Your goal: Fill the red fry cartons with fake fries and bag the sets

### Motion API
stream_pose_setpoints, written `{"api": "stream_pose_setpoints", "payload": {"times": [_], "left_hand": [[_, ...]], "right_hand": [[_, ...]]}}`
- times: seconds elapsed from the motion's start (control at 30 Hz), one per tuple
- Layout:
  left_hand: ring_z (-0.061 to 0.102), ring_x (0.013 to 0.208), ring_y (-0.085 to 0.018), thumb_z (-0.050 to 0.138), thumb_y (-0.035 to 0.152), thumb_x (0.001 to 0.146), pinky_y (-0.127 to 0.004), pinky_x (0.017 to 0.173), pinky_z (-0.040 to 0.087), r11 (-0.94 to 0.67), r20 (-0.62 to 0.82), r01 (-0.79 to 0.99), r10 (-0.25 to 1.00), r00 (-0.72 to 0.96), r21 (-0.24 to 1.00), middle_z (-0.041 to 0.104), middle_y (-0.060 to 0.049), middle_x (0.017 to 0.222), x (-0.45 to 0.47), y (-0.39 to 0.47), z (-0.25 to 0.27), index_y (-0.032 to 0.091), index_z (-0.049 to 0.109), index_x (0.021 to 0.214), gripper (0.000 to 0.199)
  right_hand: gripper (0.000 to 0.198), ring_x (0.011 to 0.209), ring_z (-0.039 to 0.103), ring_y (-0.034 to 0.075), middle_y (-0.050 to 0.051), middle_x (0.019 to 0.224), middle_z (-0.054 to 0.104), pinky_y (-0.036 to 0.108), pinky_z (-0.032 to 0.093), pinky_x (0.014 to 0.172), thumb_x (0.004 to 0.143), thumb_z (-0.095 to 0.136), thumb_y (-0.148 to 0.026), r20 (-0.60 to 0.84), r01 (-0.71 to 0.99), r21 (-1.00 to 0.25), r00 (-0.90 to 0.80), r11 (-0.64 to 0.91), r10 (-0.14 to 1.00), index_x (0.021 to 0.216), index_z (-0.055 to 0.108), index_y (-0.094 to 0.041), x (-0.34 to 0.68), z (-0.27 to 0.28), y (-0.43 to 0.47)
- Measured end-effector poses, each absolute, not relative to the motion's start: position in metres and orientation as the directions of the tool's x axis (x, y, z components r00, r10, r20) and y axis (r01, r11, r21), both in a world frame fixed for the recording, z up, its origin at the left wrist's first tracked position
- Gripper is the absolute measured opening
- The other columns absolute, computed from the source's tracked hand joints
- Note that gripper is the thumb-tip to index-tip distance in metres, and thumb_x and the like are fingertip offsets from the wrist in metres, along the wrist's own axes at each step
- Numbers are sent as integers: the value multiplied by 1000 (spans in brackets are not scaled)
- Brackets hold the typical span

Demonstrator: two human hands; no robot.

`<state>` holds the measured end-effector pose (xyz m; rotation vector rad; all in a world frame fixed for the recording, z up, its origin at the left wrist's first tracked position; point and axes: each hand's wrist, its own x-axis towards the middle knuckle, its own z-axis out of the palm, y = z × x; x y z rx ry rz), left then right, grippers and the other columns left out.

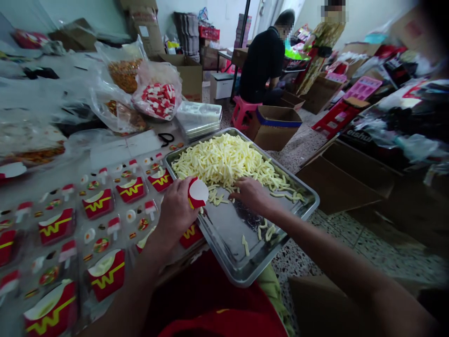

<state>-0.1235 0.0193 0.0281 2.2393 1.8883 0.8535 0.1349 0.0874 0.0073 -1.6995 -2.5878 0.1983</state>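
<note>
1. Left hand (178, 203): fingers clamped on a small red carton (198, 192), glossy-looking, rounded white panel facing up, a bit of yellow print. Carton sits above the tray's left side, tilted.
2. Right hand (250, 194): fingers bent, tips at the near edge of the fry pile (224, 159); can't tell from here if they're pinched together or holding a piece.
3. Fry pieces: pale yellow, thin, wavy sticks, matte. Big heap toward the tray's far end, a few strays on bare metal nearer the body.
4. Tray (224, 252): shiny metal, shallow, rectangular, rounded corners, raised rim. Juts past the desk (79, 164) edge, near end above the lap; support hidden.
5. Desk, left: rows of clear plastic packs (114, 227), each with a flat red carton, yellow zigzag, plus tiny food shapes.
6. Behind those: black scissors handles (166, 138), stacked clear plastic trays (199, 117), crinkly bag (157, 96) of red-and-white chunks.
7. Beyond: person in black (261, 65) on a pink plastic stool (244, 112), open cardboard box (278, 128) just beside, speckled floor (335, 234).
</note>
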Motion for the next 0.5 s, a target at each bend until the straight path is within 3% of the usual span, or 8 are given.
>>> {"api": "stream_pose_setpoints", "payload": {"times": [0.17,0.5], "left_hand": [[55,112,-34,78,28,69,-47,100,46,-146,319,935,947,38,323,58,-13,118,-100,5,36,17,49,136,73],[53,108,-33,78,31,73,-49,94,42,-245,111,959,967,231,139,59,-14,117,-40,-3,20,18,53,124,58]], "right_hand": [[23,87,62,19,10,92,69,28,37,73,95,52,-17,-94,924,-50,-382,379,919,86,73,-16,136,-3,69],[21,83,64,19,7,93,73,27,39,70,81,61,-20,-107,928,-94,-368,360,923,97,75,-17,158,13,57]]}}
